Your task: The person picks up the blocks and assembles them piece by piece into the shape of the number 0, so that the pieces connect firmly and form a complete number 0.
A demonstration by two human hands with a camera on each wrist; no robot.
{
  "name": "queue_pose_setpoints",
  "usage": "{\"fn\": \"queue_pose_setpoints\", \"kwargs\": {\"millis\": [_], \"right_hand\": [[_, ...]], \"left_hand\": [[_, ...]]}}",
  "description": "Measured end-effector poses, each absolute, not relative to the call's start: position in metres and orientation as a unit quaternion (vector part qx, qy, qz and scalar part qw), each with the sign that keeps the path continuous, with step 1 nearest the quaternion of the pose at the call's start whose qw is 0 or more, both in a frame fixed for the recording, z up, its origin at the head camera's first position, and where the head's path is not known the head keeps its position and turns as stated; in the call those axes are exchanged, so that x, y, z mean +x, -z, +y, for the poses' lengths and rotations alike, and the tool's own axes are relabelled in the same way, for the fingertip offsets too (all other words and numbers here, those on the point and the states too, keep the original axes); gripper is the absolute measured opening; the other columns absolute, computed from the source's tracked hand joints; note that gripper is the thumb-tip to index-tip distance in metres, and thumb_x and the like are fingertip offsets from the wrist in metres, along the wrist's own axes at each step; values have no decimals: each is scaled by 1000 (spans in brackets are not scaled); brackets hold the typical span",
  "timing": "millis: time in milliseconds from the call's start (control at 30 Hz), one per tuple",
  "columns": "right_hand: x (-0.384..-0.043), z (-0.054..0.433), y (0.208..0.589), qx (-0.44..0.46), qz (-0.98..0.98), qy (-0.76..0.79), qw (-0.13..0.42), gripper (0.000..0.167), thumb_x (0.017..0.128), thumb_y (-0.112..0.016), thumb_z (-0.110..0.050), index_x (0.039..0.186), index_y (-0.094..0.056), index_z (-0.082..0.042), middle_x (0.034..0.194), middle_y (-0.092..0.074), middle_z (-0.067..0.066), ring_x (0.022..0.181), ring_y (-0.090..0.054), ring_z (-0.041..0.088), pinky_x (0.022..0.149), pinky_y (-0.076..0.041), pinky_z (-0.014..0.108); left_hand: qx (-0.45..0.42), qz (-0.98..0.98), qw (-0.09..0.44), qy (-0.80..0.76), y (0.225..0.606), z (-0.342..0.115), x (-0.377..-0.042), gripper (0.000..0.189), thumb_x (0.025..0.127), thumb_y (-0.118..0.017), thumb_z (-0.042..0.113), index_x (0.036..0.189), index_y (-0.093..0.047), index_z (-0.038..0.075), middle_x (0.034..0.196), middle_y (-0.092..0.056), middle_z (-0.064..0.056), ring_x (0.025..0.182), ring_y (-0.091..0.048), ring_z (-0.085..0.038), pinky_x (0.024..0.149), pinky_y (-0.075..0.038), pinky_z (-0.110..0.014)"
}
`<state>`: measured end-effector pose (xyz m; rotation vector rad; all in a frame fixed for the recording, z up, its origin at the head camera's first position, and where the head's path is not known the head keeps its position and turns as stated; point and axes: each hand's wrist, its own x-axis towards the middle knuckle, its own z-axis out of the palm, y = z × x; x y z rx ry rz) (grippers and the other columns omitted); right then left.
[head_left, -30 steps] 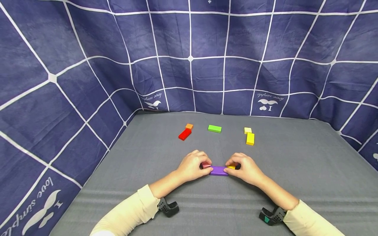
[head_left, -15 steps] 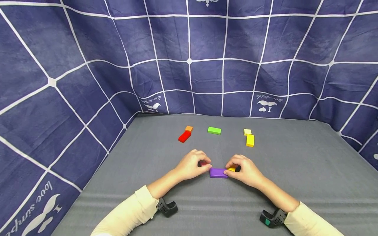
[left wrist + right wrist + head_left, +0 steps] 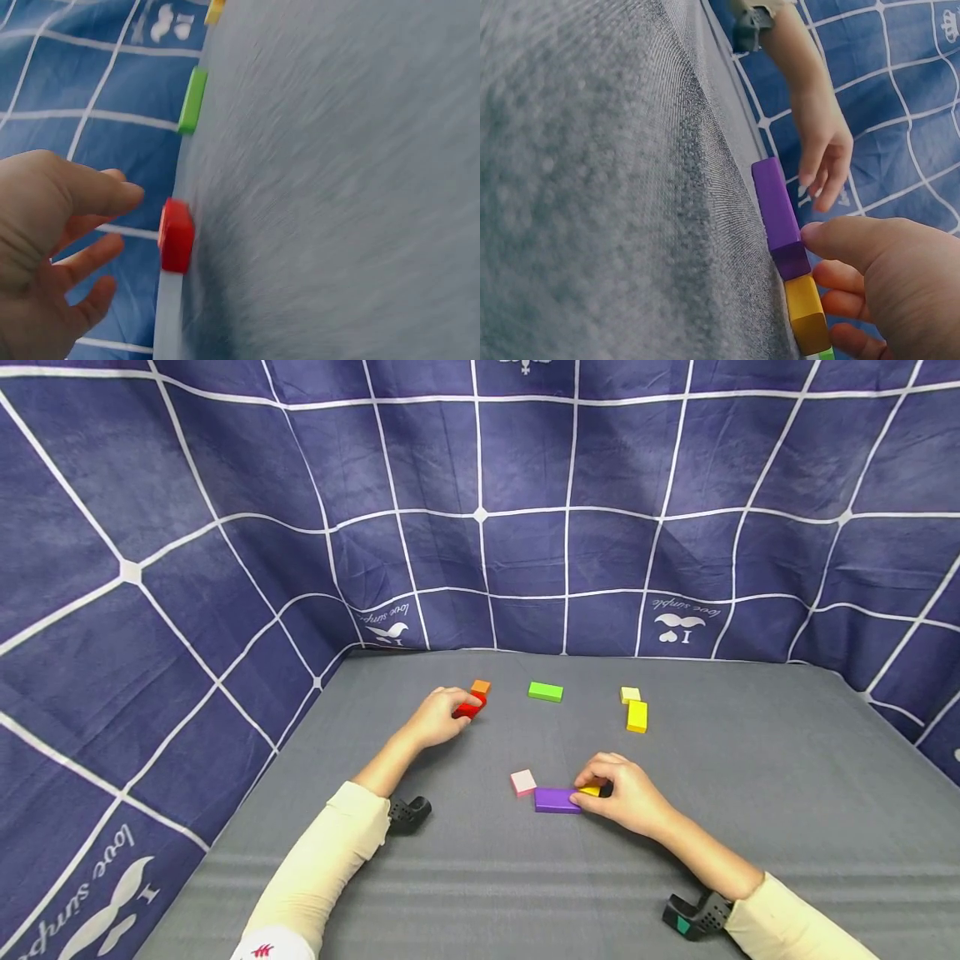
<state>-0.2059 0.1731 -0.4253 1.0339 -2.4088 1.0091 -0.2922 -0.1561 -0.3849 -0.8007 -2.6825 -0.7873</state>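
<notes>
My left hand (image 3: 438, 717) reaches over a red block (image 3: 177, 236) at the back left. Its thumb and fingers are parted, and a gap shows between them and the block in the left wrist view. Nearer the front, my right hand (image 3: 622, 789) curls its fingers round a small orange-yellow block (image 3: 807, 315), partly covered by the hand in the head view. The right thumb tip lies at the end of a long purple block (image 3: 777, 206), which adjoins the orange-yellow one. A pink square block (image 3: 523, 782) sits at the purple block's left end.
Behind the red block is an orange square block (image 3: 481, 687). A green block (image 3: 546, 692) lies at the back middle. Further right, a pale yellow square (image 3: 630, 695) meets a yellow block (image 3: 637, 717). A blue gridded cloth (image 3: 525, 552) hangs behind the grey table (image 3: 495, 893).
My left hand has left the pink block beside the purple one and moved away and left to the red block. My right hand stays at the orange-yellow block.
</notes>
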Motion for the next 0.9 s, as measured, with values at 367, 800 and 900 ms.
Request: {"fn": "queue_pose_setpoints", "kwargs": {"millis": [367,800,900], "right_hand": [[-205,173,424,358,-848,-354,164,19,71,-86,-14,80,-70,-19,80,-62,-12,73,-54,5,64,-48,24],[-206,173,425,354,-849,-356,163,19,71,-86,-13,80,-71,-18,79,-61,-12,73,-53,5,65,-47,25],[-206,174,425,353,-849,-357,163,19,70,-86,-13,79,-71,-17,79,-61,-12,73,-53,6,64,-47,25]], "left_hand": [[-241,-948,-18,206,380,-167,-331,57,73,-71,-1,129,-62,4,131,-59,-19,122,-53,-34,104,-38,-43],[-243,-948,-63,195,377,-162,-339,68,68,-77,1,133,-58,2,130,-57,-17,116,-54,-31,100,-40,-38],[-246,-946,-66,199,377,-161,-338,69,68,-78,2,133,-57,1,131,-55,-16,117,-54,-31,100,-40,-37]]}}
